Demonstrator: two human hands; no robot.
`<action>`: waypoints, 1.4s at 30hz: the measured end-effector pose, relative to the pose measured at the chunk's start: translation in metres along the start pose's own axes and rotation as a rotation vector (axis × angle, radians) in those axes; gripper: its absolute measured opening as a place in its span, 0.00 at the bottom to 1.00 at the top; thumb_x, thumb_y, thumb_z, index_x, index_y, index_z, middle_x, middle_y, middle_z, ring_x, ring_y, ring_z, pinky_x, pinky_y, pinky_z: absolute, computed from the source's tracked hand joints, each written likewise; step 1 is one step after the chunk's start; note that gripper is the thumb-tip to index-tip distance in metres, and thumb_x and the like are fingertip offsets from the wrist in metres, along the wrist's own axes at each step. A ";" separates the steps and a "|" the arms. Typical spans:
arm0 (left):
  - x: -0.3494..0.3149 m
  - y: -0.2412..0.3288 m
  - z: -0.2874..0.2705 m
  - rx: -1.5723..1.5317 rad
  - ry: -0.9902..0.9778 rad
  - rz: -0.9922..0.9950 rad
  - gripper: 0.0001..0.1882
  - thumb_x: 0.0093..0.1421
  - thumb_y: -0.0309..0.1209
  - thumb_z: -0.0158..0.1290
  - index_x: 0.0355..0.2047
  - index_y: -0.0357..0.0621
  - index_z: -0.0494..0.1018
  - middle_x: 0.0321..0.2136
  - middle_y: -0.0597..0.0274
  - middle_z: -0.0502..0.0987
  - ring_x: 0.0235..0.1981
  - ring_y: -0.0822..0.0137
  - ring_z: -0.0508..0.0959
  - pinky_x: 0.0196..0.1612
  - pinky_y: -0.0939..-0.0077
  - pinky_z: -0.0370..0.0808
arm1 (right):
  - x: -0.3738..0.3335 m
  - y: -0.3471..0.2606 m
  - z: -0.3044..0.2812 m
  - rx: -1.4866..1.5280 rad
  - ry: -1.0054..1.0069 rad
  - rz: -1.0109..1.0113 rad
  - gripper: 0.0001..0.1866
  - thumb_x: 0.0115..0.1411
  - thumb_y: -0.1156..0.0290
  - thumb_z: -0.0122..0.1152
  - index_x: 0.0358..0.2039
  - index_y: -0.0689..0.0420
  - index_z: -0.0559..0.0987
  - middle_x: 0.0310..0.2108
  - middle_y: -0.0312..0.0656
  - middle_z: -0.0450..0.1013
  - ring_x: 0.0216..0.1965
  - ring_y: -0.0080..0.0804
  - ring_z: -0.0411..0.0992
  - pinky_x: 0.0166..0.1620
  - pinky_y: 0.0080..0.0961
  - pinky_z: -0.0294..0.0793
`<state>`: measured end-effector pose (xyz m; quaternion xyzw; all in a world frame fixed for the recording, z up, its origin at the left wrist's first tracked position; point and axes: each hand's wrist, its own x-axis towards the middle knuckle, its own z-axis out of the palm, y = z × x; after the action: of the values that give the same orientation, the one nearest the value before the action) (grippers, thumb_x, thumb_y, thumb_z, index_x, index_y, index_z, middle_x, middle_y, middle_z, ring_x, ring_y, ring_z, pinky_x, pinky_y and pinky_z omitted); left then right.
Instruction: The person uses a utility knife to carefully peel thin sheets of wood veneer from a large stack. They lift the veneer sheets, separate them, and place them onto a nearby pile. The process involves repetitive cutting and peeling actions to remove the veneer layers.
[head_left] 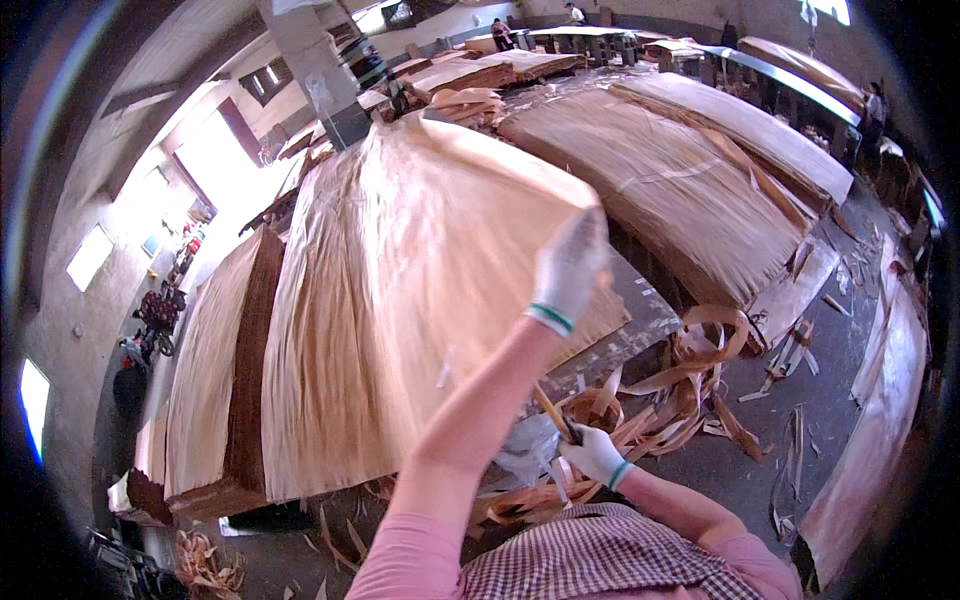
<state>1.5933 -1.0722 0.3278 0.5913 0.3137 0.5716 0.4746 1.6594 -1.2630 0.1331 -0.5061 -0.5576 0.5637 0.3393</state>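
My left hand (pixel 568 268), in a white glove with a green cuff, reaches forward and is closed on the raised edge of a large pale wood veneer sheet (pixel 450 220). The sheet curls up toward the hand and is smeared by motion; its far part lies over a wide veneer stack (pixel 320 400). Lower down, near my checked apron, my gloved right hand (pixel 597 457) is closed round a slim yellowish stick-like tool (pixel 550 408) with a dark part at the grip. The tool's exact kind does not show.
Another veneer stack (pixel 215 390) stands at the left, and a broad one (pixel 680 190) at the right. Curled veneer strips (pixel 650 430) litter the floor by my right hand. A pillar (pixel 318 75) rises behind the sheet. People (pixel 501 35) are far back.
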 end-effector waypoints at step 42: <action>-0.734 0.306 -0.761 -0.002 0.979 -0.208 0.21 0.53 0.23 0.52 0.49 0.35 0.66 0.40 0.57 0.74 0.38 0.66 0.76 0.43 0.74 0.74 | -0.090 0.010 0.645 -0.969 -1.076 -0.023 0.25 0.60 0.49 0.46 0.49 0.52 0.73 0.41 0.54 0.74 0.42 0.54 0.72 0.46 0.44 0.68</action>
<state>0.6902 -1.6970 0.2526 0.2187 0.5565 0.7320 0.3266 1.0723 -1.5341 0.0542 -0.2460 -0.8399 0.4206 -0.2389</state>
